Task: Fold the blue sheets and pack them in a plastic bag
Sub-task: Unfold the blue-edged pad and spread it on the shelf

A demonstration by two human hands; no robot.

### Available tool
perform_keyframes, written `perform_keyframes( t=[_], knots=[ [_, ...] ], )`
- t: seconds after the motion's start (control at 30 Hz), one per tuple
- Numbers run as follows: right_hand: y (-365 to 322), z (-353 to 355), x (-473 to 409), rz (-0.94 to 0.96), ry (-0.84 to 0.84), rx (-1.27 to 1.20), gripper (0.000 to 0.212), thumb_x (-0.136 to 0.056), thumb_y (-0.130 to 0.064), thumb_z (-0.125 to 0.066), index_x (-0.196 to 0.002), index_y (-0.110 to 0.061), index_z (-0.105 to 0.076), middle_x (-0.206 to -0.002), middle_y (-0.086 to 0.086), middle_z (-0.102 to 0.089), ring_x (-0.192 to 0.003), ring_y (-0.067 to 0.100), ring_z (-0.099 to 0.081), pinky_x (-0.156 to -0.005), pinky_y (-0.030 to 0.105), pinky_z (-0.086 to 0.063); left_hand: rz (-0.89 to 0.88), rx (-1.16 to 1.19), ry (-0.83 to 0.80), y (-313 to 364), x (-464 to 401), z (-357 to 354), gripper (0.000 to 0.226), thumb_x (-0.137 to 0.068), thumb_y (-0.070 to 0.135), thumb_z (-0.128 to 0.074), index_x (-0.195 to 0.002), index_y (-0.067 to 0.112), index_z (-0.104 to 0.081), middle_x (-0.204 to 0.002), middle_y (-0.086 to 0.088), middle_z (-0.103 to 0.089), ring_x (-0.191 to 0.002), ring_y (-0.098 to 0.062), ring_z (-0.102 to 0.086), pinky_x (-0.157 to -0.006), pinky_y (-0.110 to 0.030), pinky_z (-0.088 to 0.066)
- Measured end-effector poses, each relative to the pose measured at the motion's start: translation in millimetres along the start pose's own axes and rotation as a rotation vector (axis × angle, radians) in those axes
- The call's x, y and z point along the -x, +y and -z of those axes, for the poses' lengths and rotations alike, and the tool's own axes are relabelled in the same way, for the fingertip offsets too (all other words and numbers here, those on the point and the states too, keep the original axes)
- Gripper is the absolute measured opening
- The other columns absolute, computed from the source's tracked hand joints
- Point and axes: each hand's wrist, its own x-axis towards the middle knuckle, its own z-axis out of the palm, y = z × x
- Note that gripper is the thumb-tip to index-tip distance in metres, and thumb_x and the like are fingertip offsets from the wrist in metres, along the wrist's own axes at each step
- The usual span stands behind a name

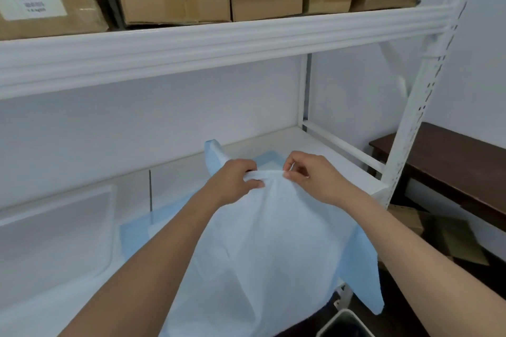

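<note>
A large pale blue sheet [268,249] hangs in front of me, lifted off the white shelf [273,142], its lower part draping over the shelf's front edge. My left hand [235,180] grips the sheet's bunched top edge from the left. My right hand [309,175] pinches the same edge just to the right, and the two hands nearly touch. Another blue sheet [139,230] lies flat on the shelf beneath. A clear plastic bag [54,227] lies flat on the shelf at the left.
Cardboard boxes [175,0] fill the upper shelf. A white perforated upright [427,85] stands at the right, with a dark wooden bench [449,156] beyond it. A dark bin [345,323] sits low at the bottom right, near flattened cardboard [449,238] on the floor.
</note>
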Motion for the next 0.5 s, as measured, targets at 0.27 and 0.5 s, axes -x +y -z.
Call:
perform_keyframes(
  t=[0.27,0.5],
  knots=[
    [49.6,11.3,2.4,-0.377,0.334,0.174,0.037,-0.087,-0.038,-0.064,-0.112,-0.013,-0.054,-0.11,0.011,-0.057,-0.11,0.029,-0.049,-0.079,0.031,-0.036,0.184,-0.074,0.209,9.5,8.7,12.2,0.029,-0.085,0.023,-0.064,-0.067,0.013,-0.045,-0.062,0.004,-0.045,-0.062,-0.02,-0.043,-0.057,-0.031,-0.032],
    [56.9,32.6,8.4,-0.642,0.036,-0.054,0.06,-0.099,-0.044,-0.038,-0.115,0.01,-0.058,-0.113,0.024,-0.063,-0.092,0.029,-0.061,-0.081,0.035,-0.048,0.127,-0.078,0.194,28.6,-0.1,13.3,0.036,-0.086,0.02,-0.064,-0.062,0.015,-0.037,-0.059,0.004,-0.038,-0.056,-0.014,-0.035,-0.053,-0.028,-0.025]
  ],
)
